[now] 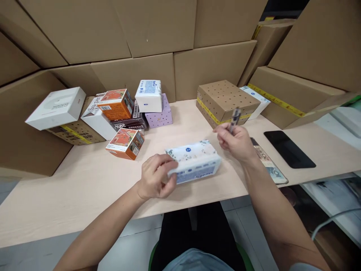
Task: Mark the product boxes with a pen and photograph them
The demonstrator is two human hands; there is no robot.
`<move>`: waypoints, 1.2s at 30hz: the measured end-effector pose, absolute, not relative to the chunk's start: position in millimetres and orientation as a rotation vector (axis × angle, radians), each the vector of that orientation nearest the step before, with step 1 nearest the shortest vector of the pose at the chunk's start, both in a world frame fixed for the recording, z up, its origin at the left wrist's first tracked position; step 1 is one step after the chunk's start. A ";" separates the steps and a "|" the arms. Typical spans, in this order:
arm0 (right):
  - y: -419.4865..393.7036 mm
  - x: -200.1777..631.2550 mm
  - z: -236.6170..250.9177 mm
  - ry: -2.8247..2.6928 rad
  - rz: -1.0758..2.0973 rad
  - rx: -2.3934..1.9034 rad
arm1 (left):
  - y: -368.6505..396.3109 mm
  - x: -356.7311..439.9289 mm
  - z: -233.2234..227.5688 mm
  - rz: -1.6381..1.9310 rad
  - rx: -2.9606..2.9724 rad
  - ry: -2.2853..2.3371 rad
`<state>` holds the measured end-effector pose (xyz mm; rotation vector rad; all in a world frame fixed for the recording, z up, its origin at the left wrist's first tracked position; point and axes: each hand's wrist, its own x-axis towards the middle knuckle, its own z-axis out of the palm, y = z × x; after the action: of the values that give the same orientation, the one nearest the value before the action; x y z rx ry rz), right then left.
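In front of me on the table lies a pack of tissues [196, 156], white and blue with a leaf print. My left hand [158, 176] is at its left end, fingers curled onto the near corner. To the right of the pack, my right hand [235, 141] is raised with its fingers closed around a pen [235, 119]. The pen's dark, patterned end sticks up above the fist; its other end is hidden in the hand.
Orange boxes [126, 143], a white box [58, 107], a lilac box [160, 114] and another tissue pack [149, 96] stand at the back left. A dotted brown carton [225, 99] is behind my right hand. A phone [290, 149] and a banknote-print item [269, 162] lie right. Cardboard walls [152, 71] enclose the table.
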<state>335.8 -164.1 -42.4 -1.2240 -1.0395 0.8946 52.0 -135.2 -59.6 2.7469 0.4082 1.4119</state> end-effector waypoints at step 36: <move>-179.6 272.3 -22.7 -1.493 0.736 -1.146 | -197.1 118.4 -87.0 1.311 3.611 0.641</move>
<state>272.3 -179.6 -22.7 -1.1465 -1.4929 0.7364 118.4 -197.1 -87.0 3.6115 0.6409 1.3113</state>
